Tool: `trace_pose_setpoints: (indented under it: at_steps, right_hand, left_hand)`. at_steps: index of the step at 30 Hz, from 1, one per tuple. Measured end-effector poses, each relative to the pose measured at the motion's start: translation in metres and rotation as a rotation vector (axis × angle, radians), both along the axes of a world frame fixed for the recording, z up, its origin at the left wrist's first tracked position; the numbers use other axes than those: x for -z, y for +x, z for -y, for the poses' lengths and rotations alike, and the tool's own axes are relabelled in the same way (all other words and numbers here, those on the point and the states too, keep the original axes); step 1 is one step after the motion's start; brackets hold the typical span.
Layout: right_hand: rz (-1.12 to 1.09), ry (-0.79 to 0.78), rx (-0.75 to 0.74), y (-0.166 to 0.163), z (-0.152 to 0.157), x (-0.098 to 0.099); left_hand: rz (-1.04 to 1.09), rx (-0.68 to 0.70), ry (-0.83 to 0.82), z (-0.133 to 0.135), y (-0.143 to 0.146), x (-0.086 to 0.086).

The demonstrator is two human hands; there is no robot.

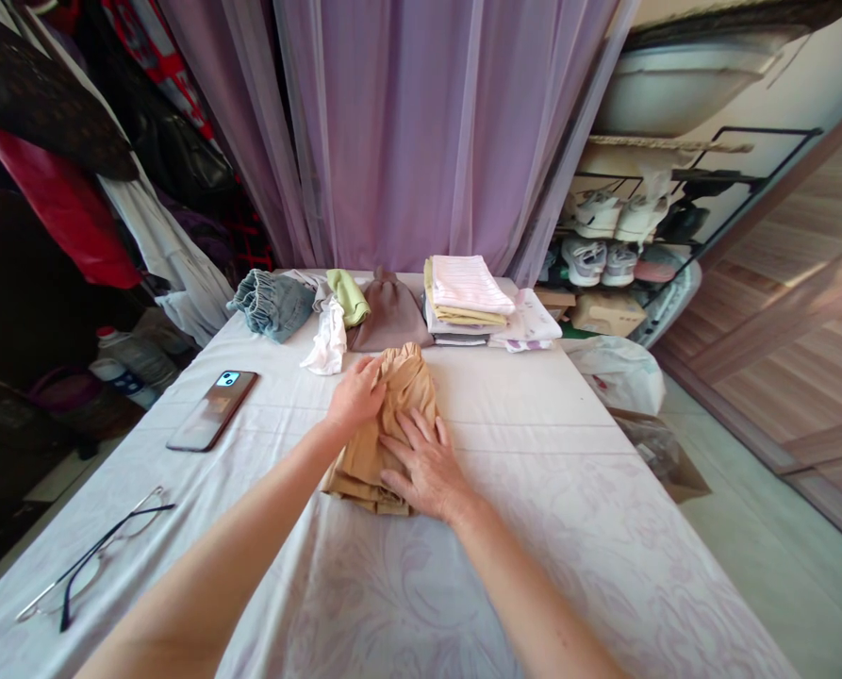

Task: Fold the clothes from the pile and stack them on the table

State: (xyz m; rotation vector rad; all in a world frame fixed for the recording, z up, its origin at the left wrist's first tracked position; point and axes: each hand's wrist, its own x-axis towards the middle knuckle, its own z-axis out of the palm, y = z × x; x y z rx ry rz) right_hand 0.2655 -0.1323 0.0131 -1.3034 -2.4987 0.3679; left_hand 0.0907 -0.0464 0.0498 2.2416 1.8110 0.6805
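Note:
A tan garment with a gathered elastic waist lies folded on the table, its waist end pointing away from me and its layered hem towards me. My left hand is at the garment's upper left edge, with its fingers closed on the cloth near the waistband. Flat on the lower right part rests my right hand, fingers spread over the fabric. Whether the garment is shorts or a skirt, I cannot tell.
Behind stand a stack of folded clothes, a brown cloth, a green cloth, a white cloth and rolled denim. Left are a phone and eyeglasses. A purple curtain hangs beyond the table.

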Motion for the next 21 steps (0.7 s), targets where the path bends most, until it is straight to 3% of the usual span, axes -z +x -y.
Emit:
trace_pose_setpoints:
  at_steps: [3, 6, 10, 14, 17, 21]
  right_hand:
    - [0.010, -0.014, 0.004, 0.001, -0.001, 0.003]
    - [0.020, -0.024, 0.008, 0.001, 0.000, 0.003]
    - [0.015, -0.060, -0.012, 0.006, 0.004, -0.003]
    - [-0.017, -0.176, -0.124, 0.029, 0.007, -0.009]
    - [-0.053, -0.217, -0.204, 0.056, 0.008, -0.008]
    - [-0.074, -0.145, -0.218, 0.084, 0.009, -0.003]
  left_hand:
    - [-0.170, 0.244, 0.163, 0.008, 0.014, -0.012]
    - [-0.304, 0.423, 0.152, 0.004, 0.025, -0.009]
    - [-0.360, 0.414, 0.047, -0.010, 0.024, 0.021]
    - [-0.353, 0.386, 0.039, -0.018, 0.017, 0.045]
    - [-0.335, 0.391, 0.056, -0.018, 0.015, 0.049]
    - [-0.277, 0.388, 0.084, -0.014, 0.014, 0.047]
